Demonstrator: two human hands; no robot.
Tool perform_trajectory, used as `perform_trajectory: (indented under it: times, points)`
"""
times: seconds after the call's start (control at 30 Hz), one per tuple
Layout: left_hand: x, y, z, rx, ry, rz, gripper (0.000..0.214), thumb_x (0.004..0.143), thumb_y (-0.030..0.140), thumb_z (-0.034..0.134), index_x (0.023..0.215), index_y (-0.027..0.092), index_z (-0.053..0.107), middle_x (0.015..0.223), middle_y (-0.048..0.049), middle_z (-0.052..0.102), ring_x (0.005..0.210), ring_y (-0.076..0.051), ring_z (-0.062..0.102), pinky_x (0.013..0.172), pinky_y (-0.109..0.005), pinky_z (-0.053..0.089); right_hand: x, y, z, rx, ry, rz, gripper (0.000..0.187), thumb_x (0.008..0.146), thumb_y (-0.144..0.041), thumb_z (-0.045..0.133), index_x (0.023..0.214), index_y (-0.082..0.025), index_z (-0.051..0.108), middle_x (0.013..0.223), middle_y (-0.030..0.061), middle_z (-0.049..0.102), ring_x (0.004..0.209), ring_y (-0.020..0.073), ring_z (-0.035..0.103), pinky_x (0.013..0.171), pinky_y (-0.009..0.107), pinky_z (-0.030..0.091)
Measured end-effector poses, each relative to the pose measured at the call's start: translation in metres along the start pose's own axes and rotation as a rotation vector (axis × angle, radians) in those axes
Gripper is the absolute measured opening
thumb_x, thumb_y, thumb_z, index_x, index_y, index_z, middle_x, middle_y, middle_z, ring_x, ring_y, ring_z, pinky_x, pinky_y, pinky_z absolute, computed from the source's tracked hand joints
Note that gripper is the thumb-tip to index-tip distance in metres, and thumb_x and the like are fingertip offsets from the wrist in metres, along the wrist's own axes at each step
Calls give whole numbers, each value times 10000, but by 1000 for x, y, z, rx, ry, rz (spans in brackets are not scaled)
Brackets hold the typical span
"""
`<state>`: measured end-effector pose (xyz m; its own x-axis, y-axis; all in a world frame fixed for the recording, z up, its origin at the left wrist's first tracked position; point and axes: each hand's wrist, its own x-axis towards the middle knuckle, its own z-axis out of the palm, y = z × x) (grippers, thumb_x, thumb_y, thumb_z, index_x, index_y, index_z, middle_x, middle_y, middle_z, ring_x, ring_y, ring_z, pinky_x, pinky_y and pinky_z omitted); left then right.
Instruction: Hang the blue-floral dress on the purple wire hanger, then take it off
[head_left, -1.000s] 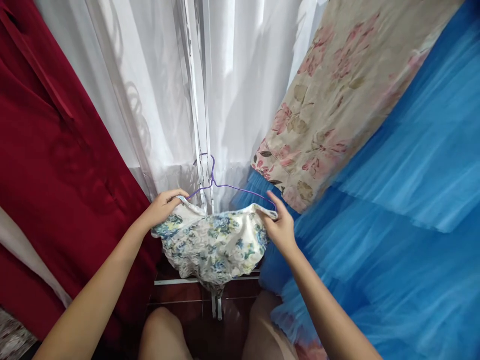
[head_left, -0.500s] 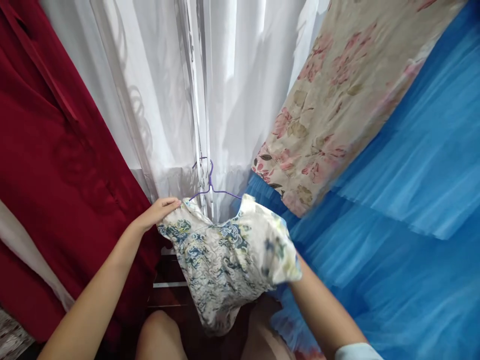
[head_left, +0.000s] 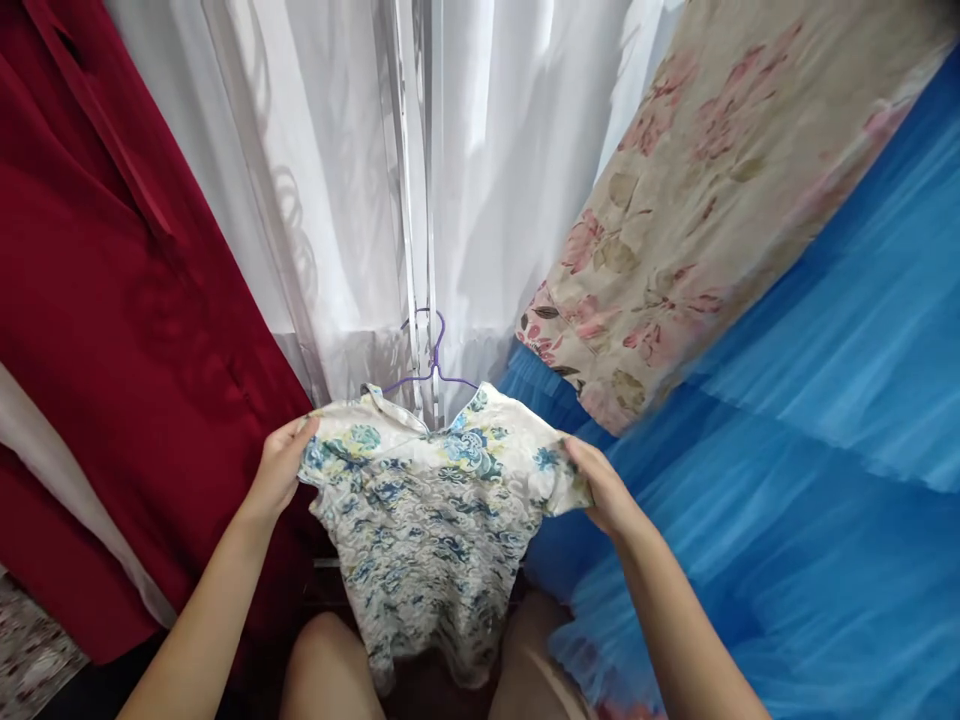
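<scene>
At the near edge, two bare knees (head_left: 326,660), well apart, and between them the hanging hem of a short-sleeved top (head_left: 442,540). At near left, a piece of patterned cloth (head_left: 34,640), mottled reddish and pale. At near right, the frilled lower edge of blue tulle (head_left: 810,520), rising in tiers along the right side, past the right forearm (head_left: 675,610).

In the middle, a little farther, the body of the top: white with blue and yellow-green flowers, finely crinkled below, smoother at the shoulders, spread sideways between both hands. On the left, the left hand (head_left: 281,470), with thumb and fingers clamped on the sleeve end. On the right, the right hand (head_left: 600,485), clamped likewise on the other sleeve; fingers partly hidden, so cannot tell exactly how placed.

Just past there, at the neckline, a purple hanger (head_left: 436,365), with arms reaching down into the neck opening and hook towards the far side, at narrow white uprights (head_left: 410,200); cannot tell whether hooked on them or only beside them.

To the left, red cloth (head_left: 150,400) in long folds from near to far. To the far right, beige cloth with pink flowers (head_left: 660,250), overlapping the tulle. Farthest, behind the uprights, white drapery (head_left: 510,180) in vertical folds.
</scene>
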<state>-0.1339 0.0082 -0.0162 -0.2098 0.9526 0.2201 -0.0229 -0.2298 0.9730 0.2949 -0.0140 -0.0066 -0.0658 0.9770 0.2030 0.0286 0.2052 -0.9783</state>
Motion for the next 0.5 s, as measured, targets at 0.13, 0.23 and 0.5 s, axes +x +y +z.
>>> perform_trajectory:
  times: [0.13,0.23,0.5]
  points:
    - [5,52,16,26,88,203,569,843,495,668,1320,201,569,1198,-101,671,1053,-280,660,892,-385,549,-20,-12,11,195,171,59,450,774,-481,756,1103,-175,738,854,76,769,658,244,695,558,316,511]
    - [9,87,30,473,79,527,683,820,297,683,1460,275,442,1441,-87,505,1347,-328,460,1131,-482,384,-49,-2,27,226,560,-131,335,775,-456,718,1003,-216,761,953,93,759,794,295,705,661,383,546]
    - [-25,9,75,708,-312,555,608,797,168,624,1381,223,464,1384,-144,483,1378,-363,374,1188,-554,255,-142,17,88,-122,-265,-346,396,827,-640,602,830,-266,733,711,75,613,629,243,579,589,347,455]
